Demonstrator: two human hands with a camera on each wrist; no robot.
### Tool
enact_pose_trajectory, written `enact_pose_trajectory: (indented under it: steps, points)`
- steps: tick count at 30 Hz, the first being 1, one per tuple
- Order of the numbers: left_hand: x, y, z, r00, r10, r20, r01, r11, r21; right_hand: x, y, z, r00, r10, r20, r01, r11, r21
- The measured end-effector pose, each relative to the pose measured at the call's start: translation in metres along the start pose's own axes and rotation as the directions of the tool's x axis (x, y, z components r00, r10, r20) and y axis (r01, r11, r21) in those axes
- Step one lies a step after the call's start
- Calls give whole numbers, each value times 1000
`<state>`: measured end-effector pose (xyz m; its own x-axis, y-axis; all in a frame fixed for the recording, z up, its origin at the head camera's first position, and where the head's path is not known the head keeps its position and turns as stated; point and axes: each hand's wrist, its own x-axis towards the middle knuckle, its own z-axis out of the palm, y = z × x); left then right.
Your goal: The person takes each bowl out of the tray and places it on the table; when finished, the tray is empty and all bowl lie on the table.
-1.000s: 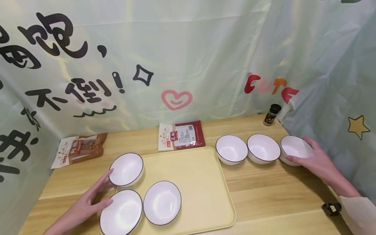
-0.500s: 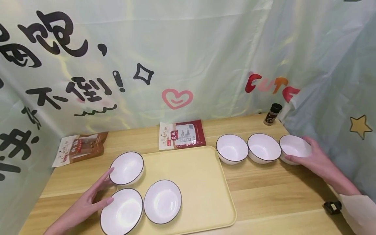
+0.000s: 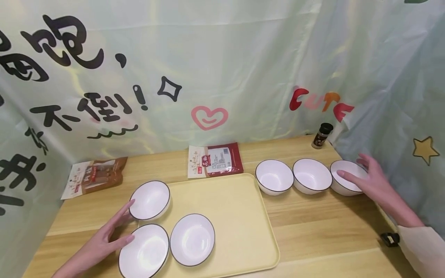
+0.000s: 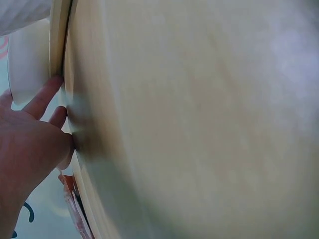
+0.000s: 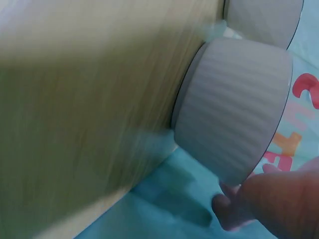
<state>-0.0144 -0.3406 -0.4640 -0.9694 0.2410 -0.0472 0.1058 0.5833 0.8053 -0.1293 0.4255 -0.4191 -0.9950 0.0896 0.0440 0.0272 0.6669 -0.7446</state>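
Note:
Three white bowls with dark rims stand at the left of the head view: an upper bowl (image 3: 150,200), a lower bowl (image 3: 144,251) and one beside it (image 3: 192,240) on the yellow tray (image 3: 240,216). My left hand (image 3: 101,243) lies at the first two, index fingertip at the upper rim, thumb over the lower one. On the right, three similar bowls line up: one by the tray (image 3: 274,176), a middle one (image 3: 311,175) and an end bowl (image 3: 342,186). Spread fingers of my right hand (image 3: 377,183) hover around the end bowl, whose ribbed side (image 5: 234,99) fills the right wrist view.
Behind the tray lies a red spice packet (image 3: 215,160); a brown packet (image 3: 95,177) is at back left. A black-capped spice jar (image 3: 321,136) stands at the back right corner. Printed cloth (image 3: 243,69) encloses the wooden table (image 3: 313,227) behind and at both sides.
My right hand has loosened from the end bowl, its fingers and thumb lifting off the rim. That bowl sits slightly further left, against the middle one. The left hand stays put.

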Motion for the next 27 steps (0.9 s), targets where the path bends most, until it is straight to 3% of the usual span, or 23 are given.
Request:
enact_pose_trajectory:
  steps: [7,13,27]
  points:
    - [1,-4,1,1000,5,-3,-5,1000,8,-5,-20,4,999,-22,-39,24,998,50]
    - [-1,-6,0,1000,-21,3,21,999,26,-12,-41,21,992,-101,-77,110,986,124]
    - [-2,-4,2,998,56,-25,-56,998,9,-29,-104,62,961,-276,14,259,920,295]
